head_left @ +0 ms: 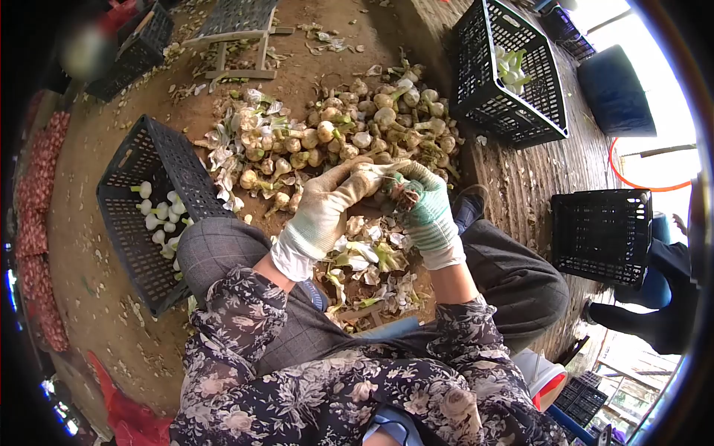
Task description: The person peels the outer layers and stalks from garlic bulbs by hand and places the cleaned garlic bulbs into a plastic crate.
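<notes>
Both hands wear knitted work gloves and meet in front of me over the garlic pile. My left hand [323, 208], in a soiled white glove, is closed around a garlic bulb [363, 181]. My right hand [428, 212], its glove pale green at the back, has its fingers curled against the bulb's other end. A dark reddish-brown lump [406, 199] shows in the right palm; I cannot make out what it is. Just beyond the hands lies a heap of untrimmed garlic bulbs [387, 117] with stems and dry skins. Peeled skins [372, 253] litter the ground below the hands.
A black crate [178, 160] with white garlic bulbs [165, 215] stands tilted at my left. Another black crate [513, 111] holds pale bulbs at upper right. Farther right are a black crate [599, 234], a dark blue tub [616, 89] and a person's leg [632, 316]. A low stool [238, 37] stands ahead.
</notes>
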Motion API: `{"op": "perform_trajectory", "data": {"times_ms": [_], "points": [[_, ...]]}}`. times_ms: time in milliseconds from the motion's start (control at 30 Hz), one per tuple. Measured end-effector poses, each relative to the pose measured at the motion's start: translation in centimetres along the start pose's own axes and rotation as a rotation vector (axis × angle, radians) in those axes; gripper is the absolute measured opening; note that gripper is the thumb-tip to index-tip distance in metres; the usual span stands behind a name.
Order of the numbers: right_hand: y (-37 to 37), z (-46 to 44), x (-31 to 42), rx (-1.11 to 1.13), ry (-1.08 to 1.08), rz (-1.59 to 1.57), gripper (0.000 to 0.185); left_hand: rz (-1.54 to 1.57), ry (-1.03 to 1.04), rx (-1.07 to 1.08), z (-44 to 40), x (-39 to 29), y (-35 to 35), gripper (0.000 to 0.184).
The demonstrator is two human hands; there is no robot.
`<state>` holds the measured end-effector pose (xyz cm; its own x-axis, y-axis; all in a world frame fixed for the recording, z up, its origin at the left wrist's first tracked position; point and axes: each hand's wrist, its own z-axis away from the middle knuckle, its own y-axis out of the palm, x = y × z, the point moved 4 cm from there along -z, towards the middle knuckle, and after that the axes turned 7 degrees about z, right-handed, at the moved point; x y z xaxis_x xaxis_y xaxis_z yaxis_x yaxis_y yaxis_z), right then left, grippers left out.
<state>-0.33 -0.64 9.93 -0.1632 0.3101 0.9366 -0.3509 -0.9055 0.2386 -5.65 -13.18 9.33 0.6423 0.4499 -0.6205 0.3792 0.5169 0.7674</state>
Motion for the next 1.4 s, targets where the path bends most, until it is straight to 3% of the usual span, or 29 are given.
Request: {"op": "perform_trajectory", "data": {"times_ms": [133,233,333,367,467,533,600,800,933,1067,1167,1333,1400], "points": [[-0.3,0.1,-0.2,0.026,0.028,-0.038,0.021,-0.042,-0.022,-0.017,0.0,0.2,-0.2,0.038],[-0.7,-0.1,-0.6,-0.010,0.069,0.028,0.014,0.117,-0.130,0.093,-0.4,1.0,-1.6,0.038],[-0.4,-0.3,0.6,-0.094,-0.204,0.516,0.016,-0.064,0.012,-0.164,-1.1,1.7,-1.9,0.030],[-0.3,-0.2,0.7,-0.104,-0.185,0.489,0.016,-0.159,0.077,-0.265,-1.3,1.6,-1.9,0.028],[0.3,0.4,1.1,-0.127,-0.144,0.465,0.018,-0.327,0.117,-0.192,-0.8,0.6,-1.1,0.029],[-0.2,0.2,0.5,-0.095,-0.263,0.638,0.021,-0.424,0.129,-0.121,0.0,-0.5,-0.2,0.028],[-0.6,0.3,0.8,-0.033,-0.327,0.766,0.026,-0.304,0.028,-0.074,0.0,0.3,-0.9,0.031],[-1.3,1.2,1.5,0.076,-0.119,0.399,0.021,0.088,-0.249,0.195,-0.1,1.6,-1.7,0.042],[0.0,1.8,1.7,0.023,-0.010,0.133,0.017,-0.059,-0.135,-0.020,0.0,0.9,-0.3,0.043],[-0.6,1.3,1.8,0.057,-0.308,0.601,0.016,-0.012,-0.170,0.036,0.1,1.0,-0.6,0.028],[-1.3,1.7,2.2,0.225,-0.147,0.398,0.018,0.013,-0.220,0.130,0.6,0.4,0.1,0.032],[-1.6,2.1,1.1,0.261,-0.028,0.034,0.020,-0.020,-0.328,0.192,1.1,0.1,0.5,0.049],[-1.6,2.0,0.6,0.279,-0.082,-0.026,0.021,0.013,-0.326,0.199,1.2,0.0,0.8,0.054]]}}
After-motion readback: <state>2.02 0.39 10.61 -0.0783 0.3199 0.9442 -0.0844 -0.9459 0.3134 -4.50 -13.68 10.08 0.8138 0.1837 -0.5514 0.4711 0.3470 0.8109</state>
